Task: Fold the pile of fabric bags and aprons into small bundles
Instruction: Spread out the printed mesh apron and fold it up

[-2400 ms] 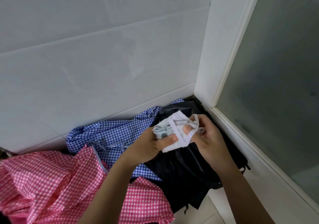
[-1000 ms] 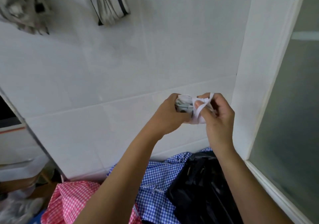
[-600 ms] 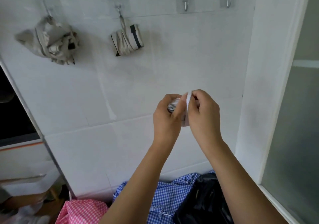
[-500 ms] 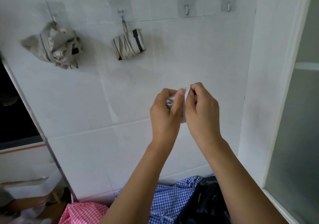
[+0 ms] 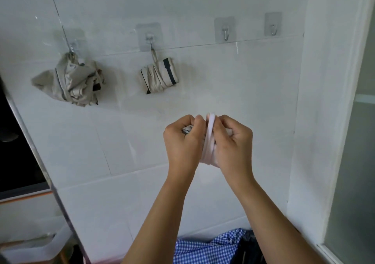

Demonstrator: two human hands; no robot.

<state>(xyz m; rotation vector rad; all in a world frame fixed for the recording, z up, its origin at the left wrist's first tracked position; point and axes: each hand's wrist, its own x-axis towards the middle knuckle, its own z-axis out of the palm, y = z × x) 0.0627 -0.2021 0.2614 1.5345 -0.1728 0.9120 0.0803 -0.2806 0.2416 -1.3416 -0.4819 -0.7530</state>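
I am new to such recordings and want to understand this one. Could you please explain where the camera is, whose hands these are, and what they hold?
There is no machine here. A person wears one wide camera on the head, so you look forward and down along both arms. The left hand and the right hand together grip a small fabric bundle. Its white strap runs between them, and the fingers hide most of the bundle. The tiled wall has four stick-on hooks. A loose beige bundle and a neat beige bundle hang on the left two. The third hook and the fourth hook are bare. Below lie blue checked fabric and black fabric, not yet folded.
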